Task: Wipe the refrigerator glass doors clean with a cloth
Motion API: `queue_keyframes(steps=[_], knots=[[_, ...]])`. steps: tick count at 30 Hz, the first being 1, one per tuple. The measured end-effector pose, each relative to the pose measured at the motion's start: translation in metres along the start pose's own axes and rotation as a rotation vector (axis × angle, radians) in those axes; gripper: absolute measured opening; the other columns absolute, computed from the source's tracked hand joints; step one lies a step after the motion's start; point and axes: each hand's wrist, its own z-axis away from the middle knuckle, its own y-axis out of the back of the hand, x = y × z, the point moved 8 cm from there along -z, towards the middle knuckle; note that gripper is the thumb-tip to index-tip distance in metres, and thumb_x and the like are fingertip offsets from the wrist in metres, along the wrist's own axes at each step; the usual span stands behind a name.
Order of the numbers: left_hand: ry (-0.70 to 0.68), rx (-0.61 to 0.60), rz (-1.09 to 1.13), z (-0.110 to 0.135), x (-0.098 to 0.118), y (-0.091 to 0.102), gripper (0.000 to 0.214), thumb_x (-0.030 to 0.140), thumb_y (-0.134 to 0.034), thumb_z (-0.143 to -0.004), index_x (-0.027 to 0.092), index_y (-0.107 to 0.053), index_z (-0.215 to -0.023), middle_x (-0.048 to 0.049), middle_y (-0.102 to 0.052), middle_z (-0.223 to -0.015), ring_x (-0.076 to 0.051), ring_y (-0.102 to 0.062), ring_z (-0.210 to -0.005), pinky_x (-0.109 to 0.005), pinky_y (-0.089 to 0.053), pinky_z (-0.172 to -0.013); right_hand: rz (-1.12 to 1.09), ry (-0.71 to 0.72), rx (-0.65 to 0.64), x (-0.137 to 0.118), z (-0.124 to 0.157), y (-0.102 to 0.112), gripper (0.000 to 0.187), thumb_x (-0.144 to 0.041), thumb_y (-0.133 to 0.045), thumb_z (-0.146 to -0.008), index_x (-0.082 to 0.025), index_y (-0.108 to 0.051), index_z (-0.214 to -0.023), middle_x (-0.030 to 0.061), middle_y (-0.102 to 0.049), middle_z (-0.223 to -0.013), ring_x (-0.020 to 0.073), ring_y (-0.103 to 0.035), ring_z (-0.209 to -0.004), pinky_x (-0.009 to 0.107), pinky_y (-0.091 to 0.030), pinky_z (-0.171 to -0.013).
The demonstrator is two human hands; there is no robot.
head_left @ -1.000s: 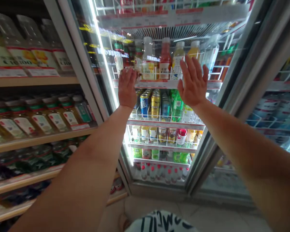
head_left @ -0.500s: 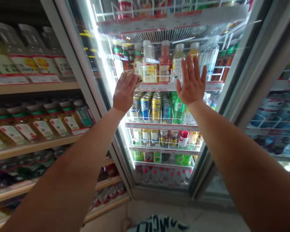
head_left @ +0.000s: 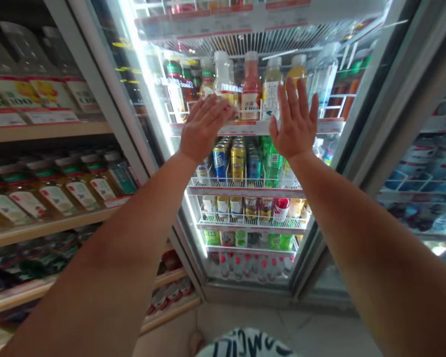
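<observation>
My left hand (head_left: 202,126) lies against the glass door (head_left: 159,84) of a lit drinks fridge, its fingers pressing a pale crumpled cloth (head_left: 231,110) onto the glass. My right hand (head_left: 293,124) rests flat on the same glass a little to the right, fingers spread and holding nothing. Behind the glass, level with both hands, stands a row of bottles (head_left: 250,84) on a wire shelf. A shelf of cans (head_left: 238,158) sits just below my wrists.
Open wooden shelves with rows of amber bottles (head_left: 59,191) run along the left. The fridge's metal frame (head_left: 379,114) rises on the right, with a second fridge door (head_left: 423,168) beyond it. Pale floor tiles (head_left: 315,332) lie below.
My left hand has slid to the right and slightly up across the glass with the cloth under it. My right hand has stayed almost where it was.
</observation>
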Motion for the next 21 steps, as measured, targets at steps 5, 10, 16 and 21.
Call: queue_keyframes(steps=[5,10,16,21], knots=[[0.096,0.157,-0.013,0.017,-0.004,0.002,0.046,0.021,-0.028,-0.117,0.026,-0.043,-0.160,-0.0035,-0.044,-0.165,-0.019,-0.017,-0.162,-0.053,-0.026,-0.134,-0.011,0.001,0.016,-0.001,0.000,0.002,0.068,-0.042,-0.023,-0.105,-0.032,-0.011,-0.171,-0.0058,-0.017,-0.175,0.0266,-0.003,-0.164,0.067,-0.010,-0.134],[-0.086,-0.088,0.174,0.025,0.016,-0.008,0.037,0.028,-0.038,-0.116,0.034,-0.058,-0.147,0.0027,-0.055,-0.155,-0.023,-0.034,-0.156,-0.052,-0.027,-0.132,-0.049,-0.008,0.013,-0.001,0.001,0.003,0.068,-0.041,-0.025,-0.104,-0.033,-0.014,-0.171,-0.0069,-0.019,-0.174,0.0280,-0.004,-0.164,0.069,-0.011,-0.133],[0.220,0.092,0.033,0.034,-0.042,0.020,0.046,0.024,-0.025,-0.117,0.021,-0.037,-0.162,-0.0055,-0.034,-0.170,-0.020,-0.014,-0.162,-0.053,-0.019,-0.135,-0.032,0.004,0.047,0.002,0.001,0.000,0.067,-0.042,-0.024,-0.105,-0.033,-0.016,-0.171,-0.0087,-0.017,-0.174,0.0243,-0.005,-0.164,0.063,-0.009,-0.136],[0.053,-0.050,0.095,0.059,-0.002,0.003,0.041,0.027,-0.032,-0.116,0.030,-0.057,-0.148,0.0001,-0.052,-0.159,-0.023,-0.021,-0.161,-0.053,-0.022,-0.135,0.018,0.025,0.060,0.003,0.001,-0.001,0.068,-0.044,-0.017,-0.106,-0.023,-0.020,-0.170,-0.0053,-0.011,-0.175,0.0226,-0.004,-0.165,0.056,-0.007,-0.137]])
